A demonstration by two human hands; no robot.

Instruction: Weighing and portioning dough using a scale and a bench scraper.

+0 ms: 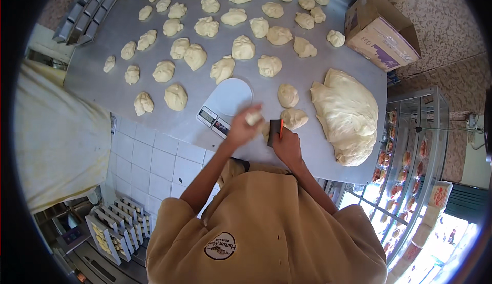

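My left hand, slightly blurred, has its fingers curled round a small piece of pale dough just right of and below the round plate of a white digital scale. My right hand grips a dark flat scraper with an orange strip. Its blade is at a lump of dough, partly hidden by the tool and hand. Another lump lies just above. To the right rests a large mass of dough.
The steel worktable carries several dough lumps. A cardboard box stands at its back right, metal pans at back left. A glass display case is on the right, a pale cloth and metal racks on the left.
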